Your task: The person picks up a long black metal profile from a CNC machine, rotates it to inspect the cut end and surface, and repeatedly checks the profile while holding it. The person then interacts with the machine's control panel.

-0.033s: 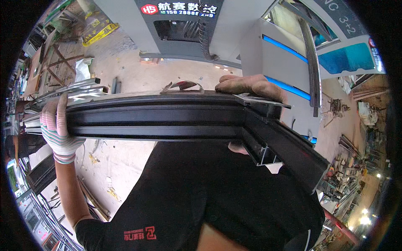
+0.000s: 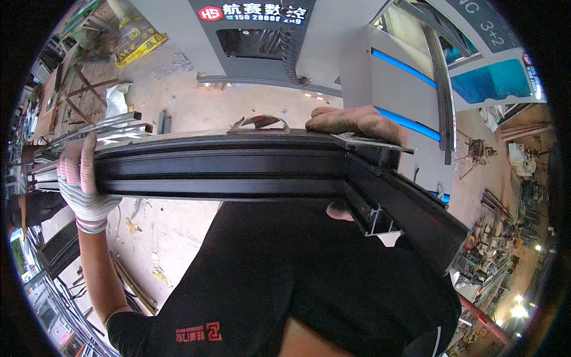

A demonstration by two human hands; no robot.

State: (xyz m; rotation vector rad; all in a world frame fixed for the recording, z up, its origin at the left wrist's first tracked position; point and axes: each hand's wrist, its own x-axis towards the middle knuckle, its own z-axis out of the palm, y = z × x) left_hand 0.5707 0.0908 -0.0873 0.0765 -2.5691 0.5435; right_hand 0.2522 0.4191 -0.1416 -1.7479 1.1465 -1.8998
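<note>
Only the head view to go on here: the black frame (image 2: 220,169) is right across the middle, in front of the black shirt (image 2: 285,262), with the floor (image 2: 172,223) showing past it on the near and far sides. Left hand (image 2: 83,184), in a white glove with a striped cuff, has its grip wrapped round the left end of the long bar. Right hand (image 2: 360,122), in a grubbier glove, lies along the far edge by the corner, fingers pointing left; its palm is hidden, so I can't tell if that grip is clasped or just resting. My guess is this is a hold-and-steady step, and the next move calls for supporting both ends so the corner doesn't twist. As for how it points, the long axis runs left to right, bowed a bit by the lens, and at the right end a second bar (image 2: 422,211) angles off toward near right, with a hollow cut end (image 2: 373,224) beside it. There's a curled strip (image 2: 239,124) at the far edge, left of the right hand, and a grey machine (image 2: 333,41) beyond.
</note>
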